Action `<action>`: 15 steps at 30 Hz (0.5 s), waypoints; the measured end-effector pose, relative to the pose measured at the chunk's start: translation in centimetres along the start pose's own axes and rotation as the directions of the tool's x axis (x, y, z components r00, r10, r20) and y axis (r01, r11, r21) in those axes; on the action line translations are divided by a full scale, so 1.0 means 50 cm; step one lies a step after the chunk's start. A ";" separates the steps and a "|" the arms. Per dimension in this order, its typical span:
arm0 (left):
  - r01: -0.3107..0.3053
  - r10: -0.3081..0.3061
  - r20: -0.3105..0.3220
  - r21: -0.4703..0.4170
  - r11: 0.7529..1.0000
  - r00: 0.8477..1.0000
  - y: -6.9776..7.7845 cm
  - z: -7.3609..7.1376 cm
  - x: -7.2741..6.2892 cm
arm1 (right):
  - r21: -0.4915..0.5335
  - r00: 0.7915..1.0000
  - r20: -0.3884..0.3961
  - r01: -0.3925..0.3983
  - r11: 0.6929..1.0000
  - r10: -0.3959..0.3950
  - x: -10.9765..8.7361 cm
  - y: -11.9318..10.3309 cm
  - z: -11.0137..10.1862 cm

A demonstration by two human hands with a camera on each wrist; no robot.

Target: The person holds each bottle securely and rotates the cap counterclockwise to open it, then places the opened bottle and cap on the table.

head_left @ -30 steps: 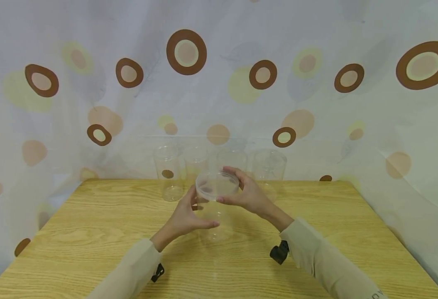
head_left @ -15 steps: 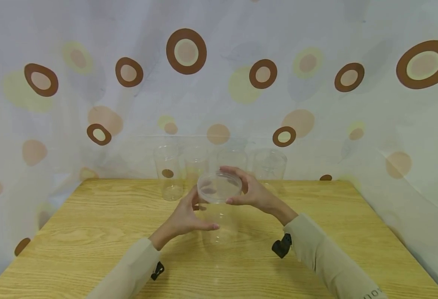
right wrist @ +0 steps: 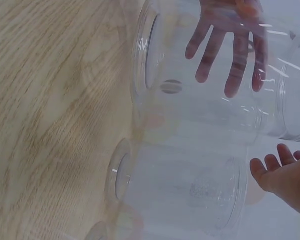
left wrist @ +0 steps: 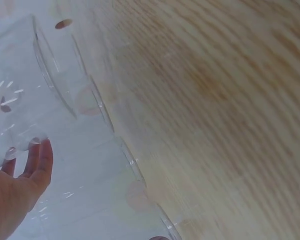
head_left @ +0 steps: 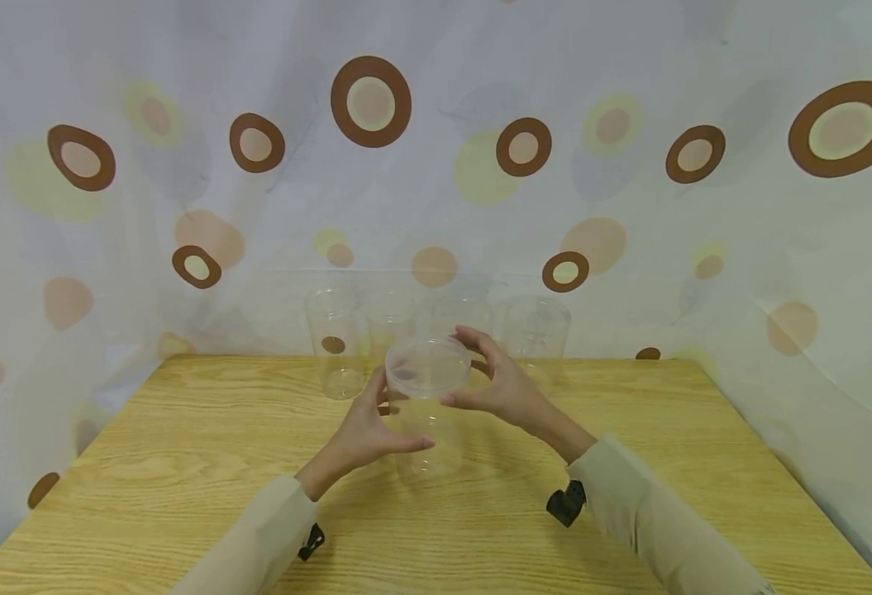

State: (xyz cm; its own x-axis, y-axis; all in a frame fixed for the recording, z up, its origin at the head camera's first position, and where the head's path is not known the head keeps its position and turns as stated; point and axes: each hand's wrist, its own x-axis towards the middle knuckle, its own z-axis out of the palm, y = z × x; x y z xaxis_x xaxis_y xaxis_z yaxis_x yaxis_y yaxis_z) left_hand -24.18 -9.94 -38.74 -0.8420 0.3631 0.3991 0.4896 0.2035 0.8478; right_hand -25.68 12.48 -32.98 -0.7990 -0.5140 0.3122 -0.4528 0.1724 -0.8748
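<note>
A clear cylindrical jar (head_left: 428, 421) with a clear round lid (head_left: 428, 368) stands upright before me in the head view. My left hand (head_left: 364, 430) grips its side, thumb across the front and fingers round the back. Through the clear wall, the left hand's spread fingers (right wrist: 229, 60) show in the right wrist view. My right hand (head_left: 506, 384) is at the lid's right side, thumb low at the rim and fingers raised behind it. In the right wrist view the right hand (right wrist: 284, 175) has loosely bent fingers beside the lid end, with a small gap.
Several more clear cylindrical containers stand in a row at the back, such as a left one (head_left: 335, 347) and a right one (head_left: 536, 330). They are close behind the jar on the wood-grain table (head_left: 629, 463). A patterned sheet (head_left: 436, 207) hangs behind the table.
The right hand's fingers have loosened away from the lid's rim. The jar has shifted slightly left and up in the head view, with the left hand still round it.
</note>
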 end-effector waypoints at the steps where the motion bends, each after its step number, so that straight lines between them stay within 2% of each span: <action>1: 0.002 -0.002 -0.003 0.005 1.000 1.000 -0.001 0.000 0.000 | -0.013 1.000 -0.022 -0.007 1.000 0.006 -0.001 0.000 0.003; 4: 0.004 -0.004 -0.009 0.023 1.000 1.000 -0.003 0.001 -0.001 | -0.041 0.997 -0.075 -0.034 0.999 0.031 -0.002 -0.001 0.012; 8: 0.014 -0.013 -0.016 0.036 0.999 1.000 -0.004 0.004 0.000 | -0.050 0.993 -0.102 -0.057 0.997 0.052 -0.003 0.000 0.019; 12: 0.025 -0.025 -0.011 0.035 0.999 1.000 -0.002 0.004 -0.002 | -0.047 0.995 -0.089 -0.046 0.998 0.041 -0.001 0.002 0.018; 15: 0.022 -0.022 0.004 0.031 0.999 1.000 0.010 0.003 -0.006 | -0.043 0.998 -0.051 -0.027 0.999 0.025 0.000 0.003 0.012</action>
State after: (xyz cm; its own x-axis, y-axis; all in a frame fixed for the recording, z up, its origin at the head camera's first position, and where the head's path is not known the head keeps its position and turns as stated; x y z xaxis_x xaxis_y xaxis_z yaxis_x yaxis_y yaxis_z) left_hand -23.69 -9.82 -38.50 -0.8515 0.3624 0.3791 0.4781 0.2393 0.8451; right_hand -25.51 11.98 -33.34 -0.8292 -0.4657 0.3090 -0.4477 0.2224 -0.8661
